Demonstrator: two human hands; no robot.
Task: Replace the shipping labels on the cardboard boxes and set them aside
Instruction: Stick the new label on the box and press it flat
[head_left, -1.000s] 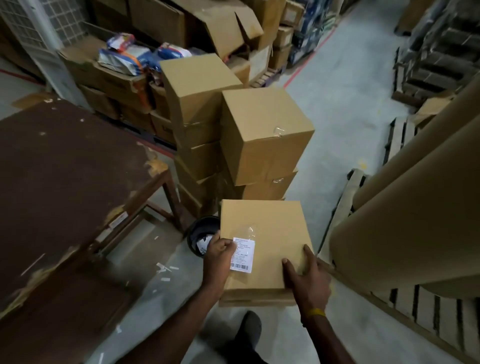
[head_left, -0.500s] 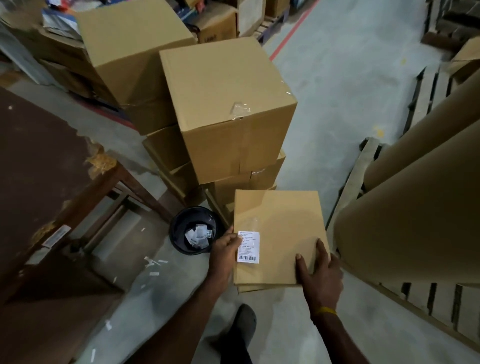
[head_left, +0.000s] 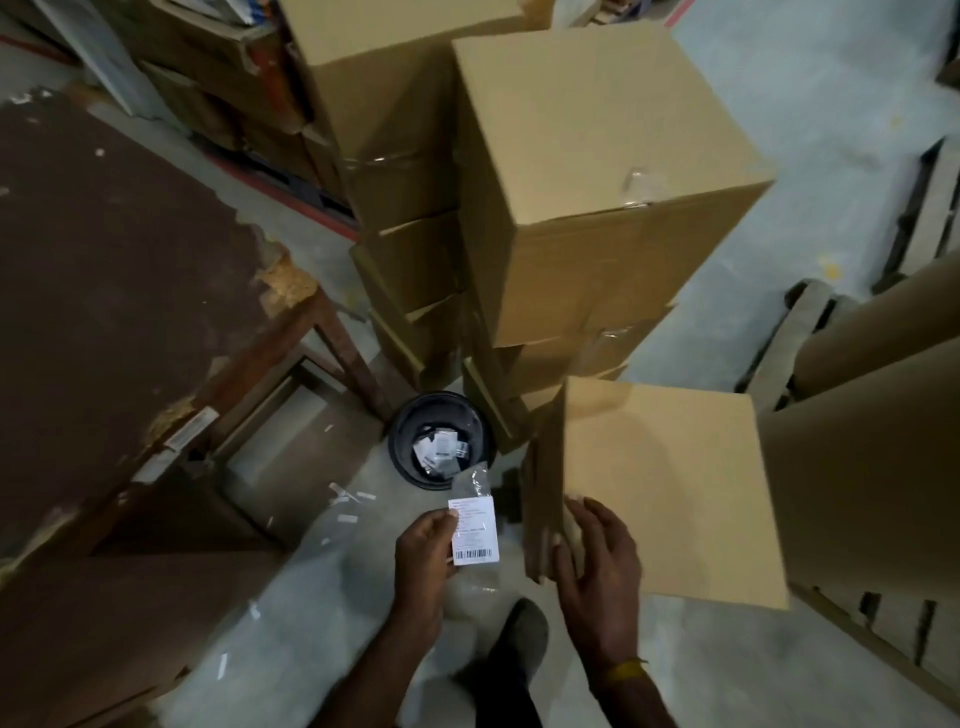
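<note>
From the head camera, the only view we have, we look down on two bare hands over a grey concrete floor (head_left: 322, 613). Our left hand (head_left: 423, 553) pinches a white rectangular shipping label with a barcode along its lower edge (head_left: 475, 530), fingers (head_left: 441, 519) and thumb closed on its left edge; a strip of clear tape or film trails from the label's top and bottom, and the printed lines are too small for us to read. The label hangs free of the flat tan cardboard box (head_left: 670, 493), just to its left, not touching it. Our right hand (head_left: 597, 566), with a yellow band at the wrist, lies against the near left corner of that box with fingers (head_left: 602, 519) straight and spread, gripping nothing; the box's underside and whatever carries it are hidden from us. Beyond the label stands one round black bin (head_left: 441, 439) on the floor, holding several crumpled white label scraps that we cannot count exactly. Behind it rise two stacks of plain tan cardboard boxes (head_left: 597, 182), their lower members partly hidden and the left stack cut off at the top edge. At left is one dark brown wooden bench with a chipped edge (head_left: 114, 291), cut off by the frame. At right, large brown cardboard rolls (head_left: 872, 457) cover a wooden pallet (head_left: 779, 343). One dark shoe (head_left: 519, 639) shows between our forearms.
</note>
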